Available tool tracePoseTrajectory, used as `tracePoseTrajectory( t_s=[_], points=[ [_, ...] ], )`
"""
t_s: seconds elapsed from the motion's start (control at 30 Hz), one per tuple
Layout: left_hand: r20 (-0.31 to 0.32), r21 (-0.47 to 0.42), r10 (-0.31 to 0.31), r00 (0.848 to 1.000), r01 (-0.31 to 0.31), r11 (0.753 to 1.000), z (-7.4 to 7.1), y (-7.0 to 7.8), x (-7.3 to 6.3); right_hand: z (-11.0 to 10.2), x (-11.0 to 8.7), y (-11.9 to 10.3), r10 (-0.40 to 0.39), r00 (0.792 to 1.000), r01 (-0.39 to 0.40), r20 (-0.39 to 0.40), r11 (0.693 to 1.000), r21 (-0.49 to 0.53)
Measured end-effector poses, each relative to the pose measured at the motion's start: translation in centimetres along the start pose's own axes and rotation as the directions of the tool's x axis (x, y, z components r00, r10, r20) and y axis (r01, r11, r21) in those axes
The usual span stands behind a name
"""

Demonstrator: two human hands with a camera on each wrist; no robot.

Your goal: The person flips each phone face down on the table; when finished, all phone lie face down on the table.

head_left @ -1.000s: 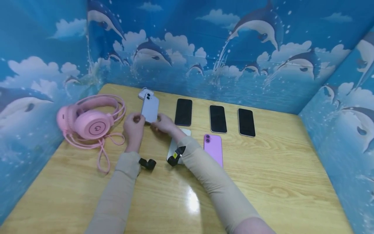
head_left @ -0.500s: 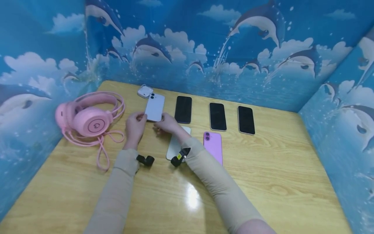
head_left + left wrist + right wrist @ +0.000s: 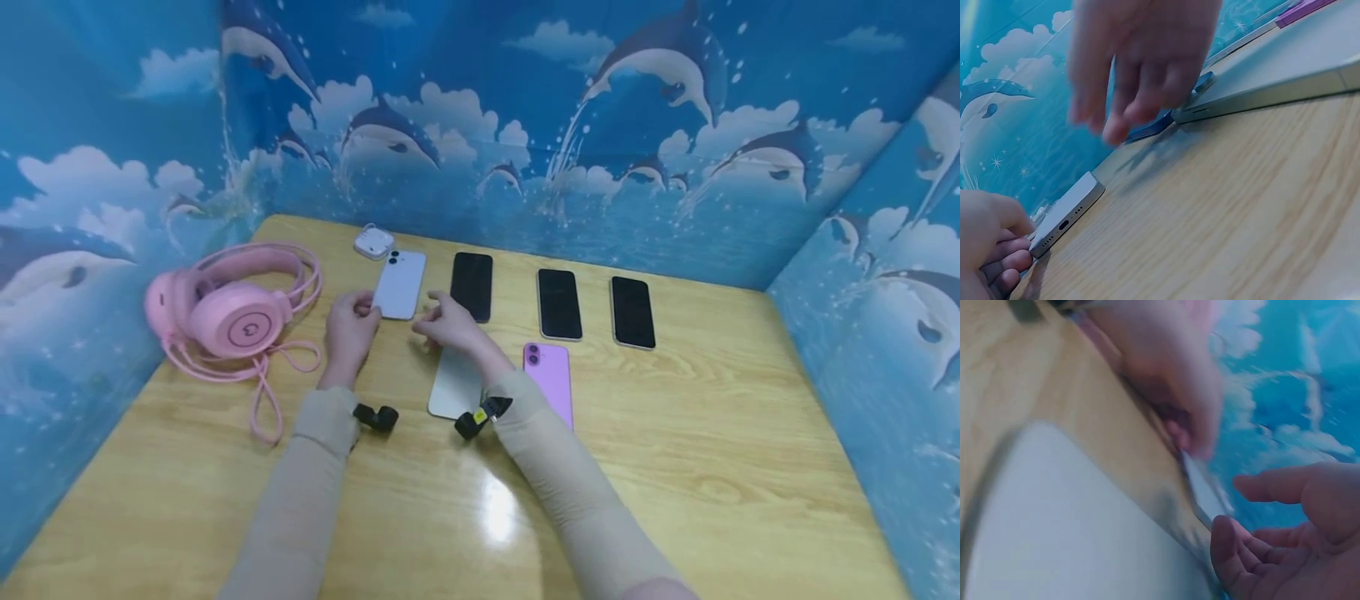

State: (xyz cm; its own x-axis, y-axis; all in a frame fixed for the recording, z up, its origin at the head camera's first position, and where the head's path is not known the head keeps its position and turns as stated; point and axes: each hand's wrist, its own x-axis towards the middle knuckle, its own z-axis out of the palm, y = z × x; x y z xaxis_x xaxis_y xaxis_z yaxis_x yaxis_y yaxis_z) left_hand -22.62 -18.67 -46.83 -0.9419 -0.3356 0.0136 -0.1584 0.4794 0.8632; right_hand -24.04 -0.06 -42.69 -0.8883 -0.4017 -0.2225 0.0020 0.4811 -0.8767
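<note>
A white smartphone (image 3: 400,286) lies on the table, camera side up. My left hand (image 3: 350,332) pinches its near left corner with thumb and curled fingers; the left wrist view shows this hand (image 3: 991,244) at the phone's end (image 3: 1069,215), by the charging port. Just right of that phone is my right hand (image 3: 452,323), apart from it and holding nothing. In the right wrist view, the right hand's (image 3: 1285,531) thumb and fingers are spread apart. Beneath the right hand and wrist lies a second pale phone (image 3: 453,387), partly covered.
Pink headphones (image 3: 240,312) with a looped cable sit at the left. A white earbuds case (image 3: 373,242) lies behind the white phone. Three black-screened phones, the nearest one (image 3: 472,287) by my right hand, line the back. A pink phone (image 3: 548,379) is partly behind the right sleeve.
The white phone, held by both hands and tilted earlier, has been lowered flat and slightly rightward. My right hand has let go and moved right; the left stays at the corner.
</note>
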Motion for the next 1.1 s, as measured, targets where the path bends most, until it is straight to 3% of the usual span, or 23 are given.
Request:
tracePoseTrajectory(
  t_s=[0.17, 0.27, 0.37, 0.5, 0.67, 0.83, 0.97, 1.1],
  points=[
    [-0.043, -0.041, 0.024, 0.999, -0.026, 0.999, 0.1, 0.3, -0.2, -3.1, -1.7, 1.2, -0.014, 0.995, 0.013, -0.098, 1.000, -0.010],
    [-0.041, -0.083, 0.092, 0.995, -0.095, 0.992, 0.5, 0.5, -0.4, -4.5, -2.2, 2.4, -0.017, 0.979, 0.005, -0.205, 0.998, -0.055],
    [-0.003, -0.159, 0.224, 0.975, -0.221, 0.962, 1.2, 1.0, -0.4, -5.4, -2.4, 3.4, -0.023, 0.955, -0.005, -0.295, 0.995, -0.095],
    [0.063, -0.185, 0.328, 0.943, -0.312, 0.932, 2.5, 1.7, -0.4, -5.7, -2.4, 4.3, 0.008, 0.939, -0.056, -0.344, 0.990, -0.129],
    [0.210, -0.103, 0.327, 0.922, -0.311, 0.945, 4.3, 3.5, -0.6, -5.9, -2.3, 5.0, 0.041, 0.936, -0.093, -0.349, 0.987, -0.134],
    [0.339, -0.057, 0.260, 0.904, -0.256, 0.965, 6.4, 5.3, -0.2, -5.9, -2.0, 5.3, 0.053, 0.939, -0.094, -0.340, 0.990, -0.106],
    [0.374, -0.023, 0.212, 0.903, -0.219, 0.975, 7.5, 5.7, 0.0, -5.4, -1.9, 5.4, 0.061, 0.926, -0.120, -0.373, 0.983, -0.138],
    [0.384, -0.022, 0.214, 0.898, -0.223, 0.975, 8.0, 5.2, 0.0, -4.7, -1.9, 5.2, 0.032, 0.915, -0.130, -0.402, 0.967, -0.220]
  ],
)
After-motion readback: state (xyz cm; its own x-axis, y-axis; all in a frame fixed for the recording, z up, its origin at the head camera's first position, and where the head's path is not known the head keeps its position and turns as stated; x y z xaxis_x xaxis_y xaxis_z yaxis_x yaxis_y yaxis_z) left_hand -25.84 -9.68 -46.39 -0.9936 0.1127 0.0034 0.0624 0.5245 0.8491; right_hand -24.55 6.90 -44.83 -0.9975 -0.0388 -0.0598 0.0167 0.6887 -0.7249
